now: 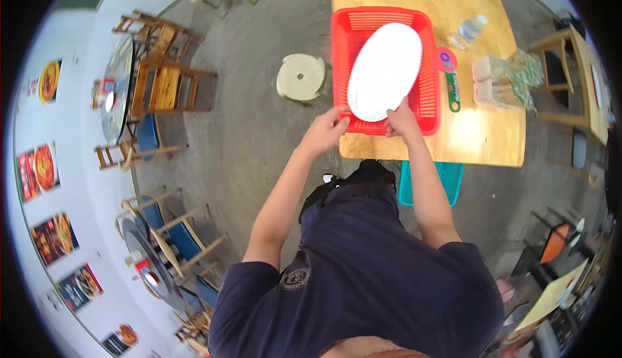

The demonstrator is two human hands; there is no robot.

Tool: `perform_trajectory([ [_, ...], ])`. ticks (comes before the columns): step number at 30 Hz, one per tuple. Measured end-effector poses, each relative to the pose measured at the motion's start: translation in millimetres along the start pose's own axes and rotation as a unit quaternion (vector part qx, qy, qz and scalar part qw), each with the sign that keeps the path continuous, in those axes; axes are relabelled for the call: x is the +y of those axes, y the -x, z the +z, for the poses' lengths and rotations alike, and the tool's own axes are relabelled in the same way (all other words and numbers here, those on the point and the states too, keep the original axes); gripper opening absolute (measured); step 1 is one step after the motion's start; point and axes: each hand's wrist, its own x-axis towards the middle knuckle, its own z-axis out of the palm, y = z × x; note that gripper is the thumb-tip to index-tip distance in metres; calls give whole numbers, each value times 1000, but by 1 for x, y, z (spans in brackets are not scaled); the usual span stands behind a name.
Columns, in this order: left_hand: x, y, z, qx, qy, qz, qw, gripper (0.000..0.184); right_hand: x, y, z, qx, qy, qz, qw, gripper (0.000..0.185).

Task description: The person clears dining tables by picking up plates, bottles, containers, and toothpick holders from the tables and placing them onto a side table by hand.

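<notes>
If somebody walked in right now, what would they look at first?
Probably the big white plate, shining bright inside the red basket on the wooden table, with the right hand at its near end. Next might come the pale stool on the floor left of the table, or the teal basket below the table's near edge.

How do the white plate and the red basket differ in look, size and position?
The white plate is oval, while the red basket is roughly rectangular. The plate's top looks smooth and unbroken; the basket's sides are full of small openings. The plate is smaller and lies in the basket, turned at an angle to its sides, whereas the basket rests on the table. Both look to be of one plain colour.
</notes>
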Motion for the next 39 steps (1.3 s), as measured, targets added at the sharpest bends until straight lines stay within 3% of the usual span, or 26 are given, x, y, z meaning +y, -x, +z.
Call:
perform_trajectory([
  [2,-38,39,-5,37,73,9,997,33,21,-22,5,11,-16,-20,1000,73],
  [3,-70,57,-4,73,103,-2,992,30,29,-30,2,30,56,-54,996,74],
  [5,-155,96,1,186,83,14,979,26,64,-48,13,146,118,-311,932,62],
  [6,-200,117,6,239,68,-8,969,25,49,-25,19,99,144,-282,943,58],
  [7,-267,134,23,292,68,-30,953,26,61,-28,31,67,7,-322,944,52],
  [9,-354,194,39,319,100,-178,926,34,59,-20,49,65,106,-379,917,34],
  [10,-398,229,52,292,134,-284,904,34,52,-3,65,45,152,-369,916,31],
  [11,-439,264,65,272,67,-362,889,32,41,17,88,34,196,-355,914,29],
  [12,-490,298,82,177,60,-437,880,31,39,33,117,7,201,-380,903,28],
  [14,-536,374,114,212,116,-507,827,34,36,49,168,-60,233,-379,893,27],
  [15,-565,407,130,168,96,-518,833,35,52,40,195,-104,263,-424,860,26],
  [16,-594,439,147,123,74,-526,838,37,57,47,229,-162,277,-334,886,28],
  [17,-619,492,145,166,165,-555,798,37,69,84,291,-195,302,-342,868,29],
  [18,-623,514,157,199,256,-582,745,37,76,102,333,-232,329,-343,849,29],
  [21,-630,550,182,425,259,-590,635,35,97,143,446,-343,455,-454,685,31],
  [23,-661,539,210,478,279,-561,615,32,122,158,516,-448,462,-480,596,30],
  [24,-673,538,219,501,290,-544,608,31,135,178,552,-481,458,-443,603,30],
  [26,-628,531,209,525,459,-439,567,29,156,188,610,-542,447,-362,612,30],
  [27,-603,526,204,561,473,-417,535,27,171,195,633,-537,471,-333,615,27],
  [29,-598,491,219,515,448,-431,590,30,196,186,673,-526,519,-271,617,22],
  [31,-603,444,247,534,363,-521,559,32,252,93,708,-509,582,-241,587,17],
  [33,-599,461,260,550,485,-505,456,33,279,56,719,-424,731,-233,481,21],
  [34,-591,477,260,531,571,-461,423,32,263,94,723,-367,819,-108,429,18],
  [35,-581,495,259,509,650,-411,386,32,272,88,728,-361,832,-74,415,24],
  [37,-604,506,299,509,651,-337,451,30,286,102,741,-345,838,-31,421,21],
  [39,-631,515,326,349,549,-443,616,31,302,99,765,-360,828,-22,430,20],
])
